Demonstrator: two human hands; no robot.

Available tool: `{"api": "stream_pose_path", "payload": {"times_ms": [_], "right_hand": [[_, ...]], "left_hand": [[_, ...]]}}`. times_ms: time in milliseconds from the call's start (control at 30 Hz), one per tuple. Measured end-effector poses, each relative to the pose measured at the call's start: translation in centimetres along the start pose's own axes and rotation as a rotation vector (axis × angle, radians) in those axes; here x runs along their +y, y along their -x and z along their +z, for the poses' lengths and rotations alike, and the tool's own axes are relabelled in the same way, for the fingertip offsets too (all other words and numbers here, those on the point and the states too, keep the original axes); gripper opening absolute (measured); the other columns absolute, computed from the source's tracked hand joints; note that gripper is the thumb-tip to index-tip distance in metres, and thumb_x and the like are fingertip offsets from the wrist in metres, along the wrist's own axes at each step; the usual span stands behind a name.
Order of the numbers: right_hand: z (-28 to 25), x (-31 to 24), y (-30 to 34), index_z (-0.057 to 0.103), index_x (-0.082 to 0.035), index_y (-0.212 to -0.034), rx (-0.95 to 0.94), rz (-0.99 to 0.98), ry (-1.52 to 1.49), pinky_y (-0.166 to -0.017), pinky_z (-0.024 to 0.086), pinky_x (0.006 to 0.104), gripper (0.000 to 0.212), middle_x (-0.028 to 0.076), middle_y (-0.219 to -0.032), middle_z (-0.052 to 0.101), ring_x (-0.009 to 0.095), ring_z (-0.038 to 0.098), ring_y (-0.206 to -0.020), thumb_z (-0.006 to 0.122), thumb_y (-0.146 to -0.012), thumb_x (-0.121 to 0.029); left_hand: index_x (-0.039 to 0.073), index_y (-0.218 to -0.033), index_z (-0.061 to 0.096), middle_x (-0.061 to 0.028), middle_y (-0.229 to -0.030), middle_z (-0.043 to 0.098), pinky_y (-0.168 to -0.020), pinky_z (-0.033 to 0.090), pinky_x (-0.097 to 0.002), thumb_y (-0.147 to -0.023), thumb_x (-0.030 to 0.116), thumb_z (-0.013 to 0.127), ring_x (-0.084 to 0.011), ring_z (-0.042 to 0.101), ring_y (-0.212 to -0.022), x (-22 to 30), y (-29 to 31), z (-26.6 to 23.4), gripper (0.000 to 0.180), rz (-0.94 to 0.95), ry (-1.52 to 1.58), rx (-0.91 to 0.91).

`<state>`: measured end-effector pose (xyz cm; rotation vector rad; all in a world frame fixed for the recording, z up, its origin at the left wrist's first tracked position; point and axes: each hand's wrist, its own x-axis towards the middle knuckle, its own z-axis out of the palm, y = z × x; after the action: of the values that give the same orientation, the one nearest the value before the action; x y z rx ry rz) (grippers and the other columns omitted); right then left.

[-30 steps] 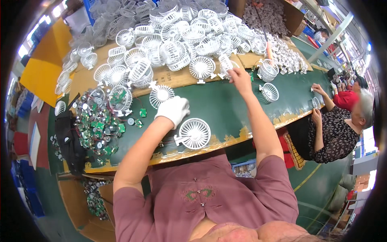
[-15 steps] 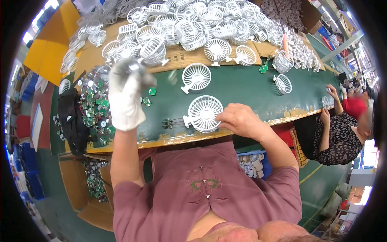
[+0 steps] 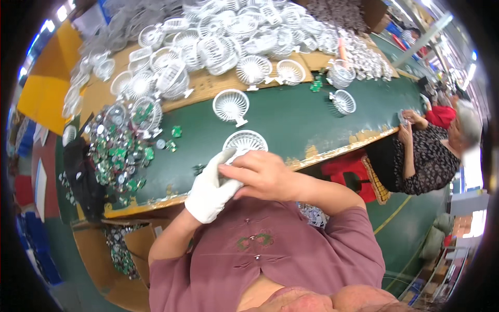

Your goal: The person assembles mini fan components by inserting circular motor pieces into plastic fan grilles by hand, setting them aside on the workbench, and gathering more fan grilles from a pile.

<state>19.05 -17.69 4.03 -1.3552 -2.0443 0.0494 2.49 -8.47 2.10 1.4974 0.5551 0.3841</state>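
Note:
A white round fan grille (image 3: 245, 138) lies near the table's front edge, its near part hidden by my hands. My left hand (image 3: 209, 191), in a white glove, has its curled fingers at the grille's near left rim. Bare, my right hand (image 3: 265, 176) reaches over from the right. Its fingers bend together against the glove, and whatever lies between them is hidden. Beyond sits a second fan grille (image 3: 231, 105), its short stem toward me. Small dark parts (image 3: 199, 169) show just left of the glove.
A large heap of white grilles (image 3: 218, 47) covers cardboard at the back. To the left lie piled green circuit boards and motors (image 3: 117, 151), with a grille holding a green board (image 3: 146, 114) on top. Another person (image 3: 434, 151) works at the right end.
My left hand has come from the parts pile down to the near grille. A grille with a green board now rests on that pile. My right hand has moved left to meet the glove.

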Motion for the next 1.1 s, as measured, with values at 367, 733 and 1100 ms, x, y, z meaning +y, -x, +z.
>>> {"api": "stream_pose_path", "payload": {"times_ms": [367, 733, 1100], "right_hand": [[-0.8, 2.8, -0.7, 0.060, -0.008, -0.099, -0.049, 0.090, 0.316, -0.075, 0.040, 0.0357, 0.030, 0.005, -0.086, 0.056, 0.023, 0.054, -0.080, 0.072, -0.074, -0.018], [-0.4, 4.6, -0.6, 0.061, -0.010, -0.096, -0.315, 0.070, 0.344, -0.082, 0.038, 0.0395, 0.030, 0.003, -0.081, 0.056, 0.022, 0.053, -0.085, 0.073, -0.072, -0.022], [0.2, 4.8, -1.3, 0.062, -0.010, -0.094, -0.390, -0.036, 0.383, -0.080, 0.039, 0.0349, 0.033, 0.000, -0.074, 0.055, 0.018, 0.053, -0.079, 0.073, -0.069, -0.029]], "left_hand": [[0.007, -0.120, 0.054, -0.0165, -0.117, 0.054, -0.084, 0.049, -0.0390, -0.067, 0.032, 0.077, -0.0346, 0.057, -0.102, 2.2, -1.4, -0.9, 0.064, 0.275, -0.859, 0.160], [0.017, -0.099, 0.059, -0.0032, -0.088, 0.056, -0.065, 0.048, -0.0382, -0.075, 0.025, 0.069, -0.0248, 0.057, -0.076, -2.2, -2.3, -1.7, 0.027, 0.524, -1.076, 0.086], [0.019, -0.093, 0.065, -0.0001, -0.086, 0.059, -0.064, 0.047, -0.0353, -0.071, 0.022, 0.070, -0.0237, 0.056, -0.074, -2.1, -2.2, -1.8, 0.023, 0.557, -1.158, 0.112]]}}
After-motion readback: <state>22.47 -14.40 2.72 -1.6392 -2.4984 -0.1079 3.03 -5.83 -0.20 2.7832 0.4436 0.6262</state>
